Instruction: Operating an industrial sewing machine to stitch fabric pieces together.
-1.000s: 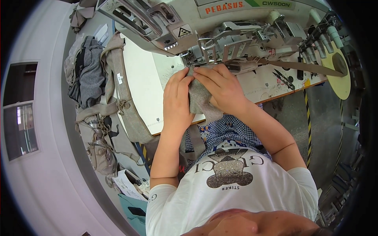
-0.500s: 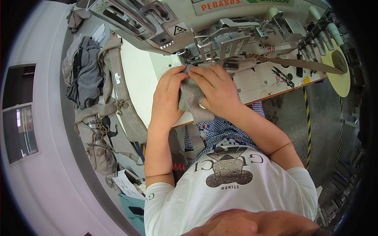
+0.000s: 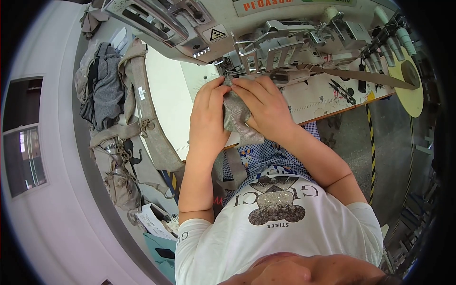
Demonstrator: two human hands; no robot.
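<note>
A piece of grey woven fabric (image 3: 236,114) lies bunched at the front of an industrial sewing machine (image 3: 214,47), its lower end hanging over the table edge. My left hand (image 3: 208,116) grips its left side, fingertips drawn together close to the presser foot (image 3: 223,69). From the other side my right hand (image 3: 270,109) holds the cloth, with the fingers bent over its top and the thumb by the fold. Both sets of fingertips nearly meet just in front of the needle area, where the cloth's far end is partly hidden.
A beige strip (image 3: 356,76) runs from a yellow disc reel (image 3: 408,95) into the machine. Small black snips (image 3: 343,92) lie on the table at the right. Grey garments (image 3: 107,85) and a long beige cloth band (image 3: 151,104) drape at the left.
My left hand and forearm have shifted slightly right. The fabric has moved a little right and bunched more between my hands. My right hand stays nearly in place.
</note>
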